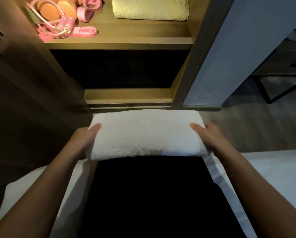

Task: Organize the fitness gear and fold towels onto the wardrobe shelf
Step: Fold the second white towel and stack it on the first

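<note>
Folded white towel (pixel 143 134) held level, below shelf (pixel 135 37), betw. left grip (pixel 87 134) & right grip (pixel 211 136) (each clasped round one end, thumb on top). To be raised flat, fold kept tight, set by green towel (pixel 150 9), clear of pink gear (pixel 66 26).

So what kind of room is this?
Probably a bedroom: a wardrobe with a green towel and jump rope on its shelf, and white bedding by the held white towel.
</note>
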### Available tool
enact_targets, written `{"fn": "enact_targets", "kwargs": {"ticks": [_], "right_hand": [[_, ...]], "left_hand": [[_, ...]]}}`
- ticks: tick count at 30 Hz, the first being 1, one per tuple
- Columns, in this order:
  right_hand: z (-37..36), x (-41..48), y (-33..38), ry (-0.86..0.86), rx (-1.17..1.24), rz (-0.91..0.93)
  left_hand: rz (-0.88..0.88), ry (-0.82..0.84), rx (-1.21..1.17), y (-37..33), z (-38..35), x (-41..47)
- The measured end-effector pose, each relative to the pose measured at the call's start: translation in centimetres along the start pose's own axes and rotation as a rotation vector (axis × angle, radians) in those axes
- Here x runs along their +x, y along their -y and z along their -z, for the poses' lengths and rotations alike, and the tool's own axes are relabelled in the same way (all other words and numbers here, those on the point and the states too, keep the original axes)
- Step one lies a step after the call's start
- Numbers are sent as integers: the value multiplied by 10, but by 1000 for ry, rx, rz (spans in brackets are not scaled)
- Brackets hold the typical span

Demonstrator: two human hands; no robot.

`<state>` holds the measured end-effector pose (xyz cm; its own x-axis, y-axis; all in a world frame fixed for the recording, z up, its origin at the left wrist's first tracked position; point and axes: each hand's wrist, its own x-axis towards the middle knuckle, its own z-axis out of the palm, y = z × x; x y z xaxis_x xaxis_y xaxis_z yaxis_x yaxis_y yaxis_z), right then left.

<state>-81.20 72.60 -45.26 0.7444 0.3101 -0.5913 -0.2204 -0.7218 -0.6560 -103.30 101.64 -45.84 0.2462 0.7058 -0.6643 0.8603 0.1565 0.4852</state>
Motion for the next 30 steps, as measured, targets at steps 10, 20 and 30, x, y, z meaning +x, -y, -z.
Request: {"fn": "enact_targets", "kwargs": {"ticks": [10,20,30], "right_hand": [[-21,-1,48,-11,-1132,422],[-69,7,48,220,-1011,514],[-69,67,98,163,-1070,462]], "left_hand": [[-933,58,989,-43,-54,-46],[-697,126,978,-41,-45,-21],[-665,244,898,-109,-68,32]]}}
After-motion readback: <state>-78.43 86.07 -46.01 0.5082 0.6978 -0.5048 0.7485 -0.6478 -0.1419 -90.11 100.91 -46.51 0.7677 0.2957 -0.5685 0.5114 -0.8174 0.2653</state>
